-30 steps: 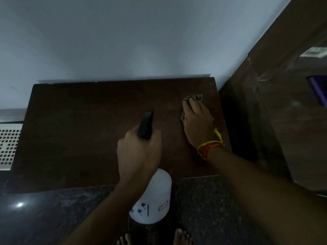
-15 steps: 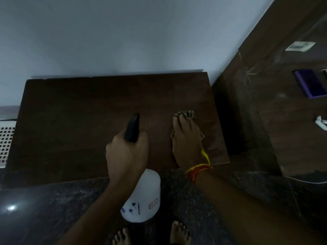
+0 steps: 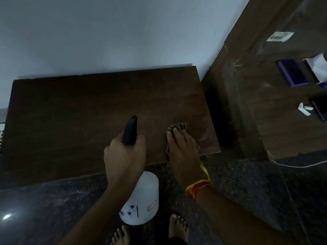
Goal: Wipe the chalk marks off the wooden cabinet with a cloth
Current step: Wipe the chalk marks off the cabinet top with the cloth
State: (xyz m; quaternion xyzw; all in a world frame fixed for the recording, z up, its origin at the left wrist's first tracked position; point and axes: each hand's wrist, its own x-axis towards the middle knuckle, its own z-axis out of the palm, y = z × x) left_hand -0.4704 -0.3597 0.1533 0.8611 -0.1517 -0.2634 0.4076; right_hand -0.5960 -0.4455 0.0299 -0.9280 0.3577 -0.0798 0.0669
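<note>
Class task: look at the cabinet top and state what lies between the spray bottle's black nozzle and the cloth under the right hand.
Head view: only bare cabinet top lies between nozzle and cloth.

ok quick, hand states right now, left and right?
Left hand: grips the spray bottle by its black head.
Right hand: open, fingers straight, pressing the cloth flat on the wooden cabinet.

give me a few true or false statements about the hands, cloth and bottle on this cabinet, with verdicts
1. The right hand presses a cloth flat on the cabinet. True.
2. The left hand is empty. False: it grips a spray bottle.
3. The cloth lies near the cabinet's left end. False: it is near the right front corner.
4. The bottle's body is white with a black top. True.
5. A red and yellow thread circles the right wrist. True.
</note>
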